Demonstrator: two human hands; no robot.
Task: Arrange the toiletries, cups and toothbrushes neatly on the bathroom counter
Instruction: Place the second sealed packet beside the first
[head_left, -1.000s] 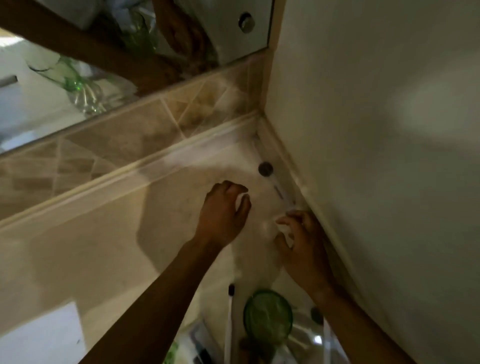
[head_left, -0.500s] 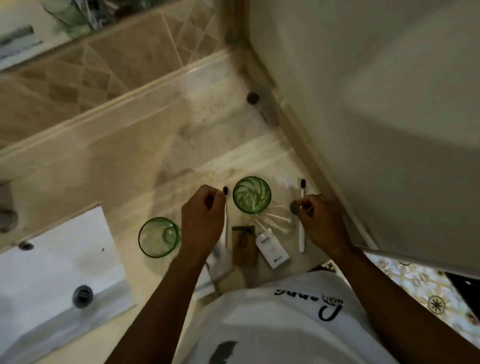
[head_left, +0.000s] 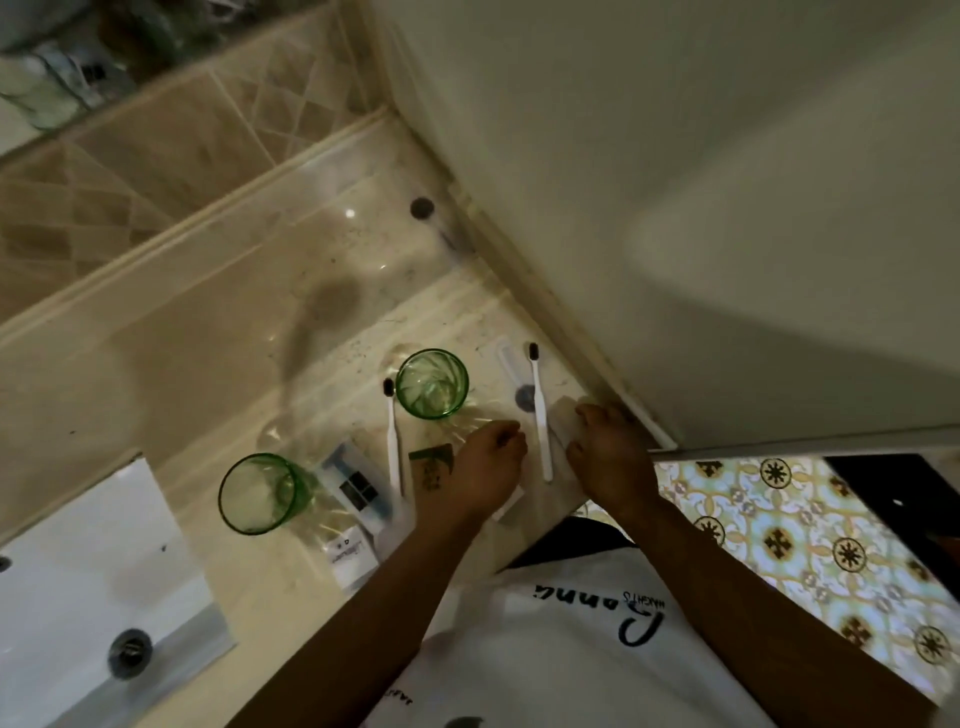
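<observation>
Hands rest beside a white toothbrush (head_left: 539, 415): left hand (head_left: 485, 475) loosely curled left of it, right hand (head_left: 608, 447) on a white packet (head_left: 561, 423); grip unclear.

Beyond my left hand (head_left: 485, 475) stands a green glass cup (head_left: 432, 383); another green cup (head_left: 258, 492) sits further left. A white toothbrush (head_left: 538, 410) with dark bristles lies between my hands. Right of my right hand (head_left: 608, 452), the floor (head_left: 810, 525) shows yellow floral tiles.

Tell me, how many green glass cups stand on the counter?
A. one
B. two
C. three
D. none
B: one green cup stands between the two toothbrushes, and a second green cup stands nearer the sink; no third shows on the counter.
</observation>
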